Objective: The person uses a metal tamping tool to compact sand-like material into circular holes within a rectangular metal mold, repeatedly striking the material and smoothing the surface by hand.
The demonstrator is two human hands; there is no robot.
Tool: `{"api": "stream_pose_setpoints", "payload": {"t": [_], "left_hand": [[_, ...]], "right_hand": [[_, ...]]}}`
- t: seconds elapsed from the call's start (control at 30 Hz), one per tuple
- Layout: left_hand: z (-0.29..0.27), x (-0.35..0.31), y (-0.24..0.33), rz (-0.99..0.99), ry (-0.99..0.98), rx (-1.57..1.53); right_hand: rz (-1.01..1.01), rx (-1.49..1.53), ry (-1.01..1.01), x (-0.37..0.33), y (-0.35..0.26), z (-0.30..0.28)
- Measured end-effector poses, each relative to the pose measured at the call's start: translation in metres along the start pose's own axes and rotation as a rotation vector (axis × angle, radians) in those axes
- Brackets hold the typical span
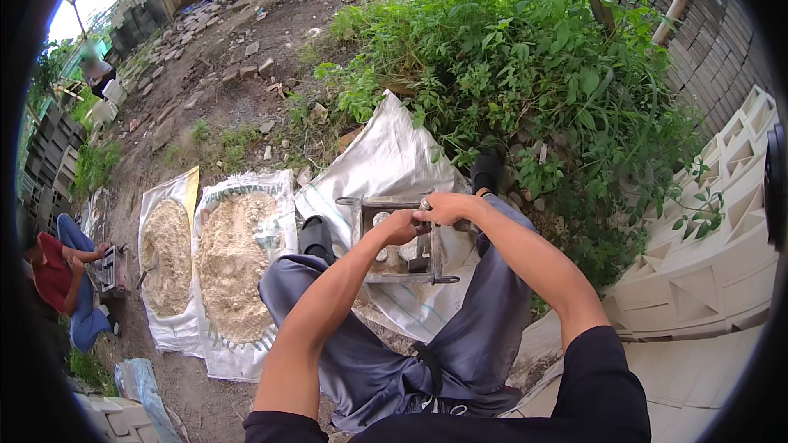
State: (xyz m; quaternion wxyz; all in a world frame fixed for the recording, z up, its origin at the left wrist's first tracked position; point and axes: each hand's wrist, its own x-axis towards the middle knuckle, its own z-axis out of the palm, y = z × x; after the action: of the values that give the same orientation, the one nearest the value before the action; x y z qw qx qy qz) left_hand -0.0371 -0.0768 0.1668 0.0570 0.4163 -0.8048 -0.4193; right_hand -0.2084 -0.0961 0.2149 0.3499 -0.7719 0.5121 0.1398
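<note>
A grey rectangular metal mold (400, 279) with rod handles at its corners lies between my legs on a white woven sack (394, 139). Pale rounded shapes show inside the mold. My left hand (402, 228) is closed over the mold's right part, its fingers curled. Against it, at the far right corner of the mold, my right hand (446, 208) is closed too. A small greyish piece shows between the two hands, but its kind is hidden by the fingers.
Two opened sacks of pale sandy powder (238, 270) lie to my left. Farther left a person in a red shirt (56, 275) sits by another mold (109, 269). Green plants (525, 73) grow ahead. Stacked pale patterned blocks (698, 279) stand close on my right.
</note>
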Motion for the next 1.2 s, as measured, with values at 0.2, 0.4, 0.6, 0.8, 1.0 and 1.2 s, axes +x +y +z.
{"api": "stream_pose_setpoints", "payload": {"t": [0.2, 0.4, 0.6, 0.8, 1.0, 1.2], "left_hand": [[-0.01, 0.007, -0.017, -0.1, 0.006, -0.017], [-0.024, -0.011, -0.001, -0.16, 0.032, -0.108], [-0.023, -0.018, -0.003, -0.087, -0.001, -0.226], [-0.016, -0.014, -0.033, -0.083, -0.138, -0.049], [0.016, -0.027, -0.071, -0.131, -0.115, 0.768], [0.029, -0.021, -0.09, -0.515, 0.134, 0.613]], "right_hand": [[-0.052, -0.074, -0.271, 0.019, -0.024, -0.037], [-0.273, -0.07, -0.224, 0.022, -0.02, -0.032], [-0.519, 0.136, 0.227, 0.018, 0.007, 0.009], [-0.348, 0.623, 0.325, 0.017, -0.012, 0.043], [-0.209, 1.242, 0.737, 0.014, -0.02, 0.091], [-0.047, 1.14, 0.911, 0.008, -0.029, 0.103]]}}
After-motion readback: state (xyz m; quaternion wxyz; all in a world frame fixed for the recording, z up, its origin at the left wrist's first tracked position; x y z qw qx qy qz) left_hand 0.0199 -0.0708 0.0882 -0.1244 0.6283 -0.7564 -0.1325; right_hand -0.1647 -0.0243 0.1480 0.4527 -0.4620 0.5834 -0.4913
